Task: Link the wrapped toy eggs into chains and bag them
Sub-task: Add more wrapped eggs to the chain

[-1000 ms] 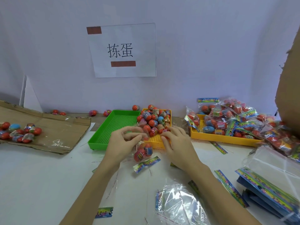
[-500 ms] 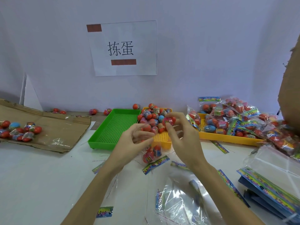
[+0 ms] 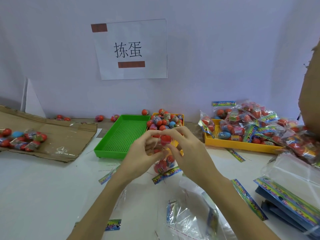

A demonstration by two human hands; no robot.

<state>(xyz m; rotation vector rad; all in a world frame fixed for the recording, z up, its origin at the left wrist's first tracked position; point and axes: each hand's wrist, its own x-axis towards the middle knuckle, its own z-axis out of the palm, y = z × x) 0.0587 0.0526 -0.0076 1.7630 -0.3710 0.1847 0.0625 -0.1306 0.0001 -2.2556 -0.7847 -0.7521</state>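
Just in front of the yellow egg tray (image 3: 180,116), the right hand (image 3: 188,153) has brought its red wrapped egg (image 3: 165,139) across to the left hand (image 3: 141,155) — both grips now pinch it, above the hanging chain (image 3: 164,164) — ready for linking

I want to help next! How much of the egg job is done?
Done: filled bags are heaped on the yellow tray at right. In hand: the left hand and right hand pinch a red egg together, with more eggs hanging below. Left: loose eggs in the middle tray, more on the cardboard, and empty bags waiting.
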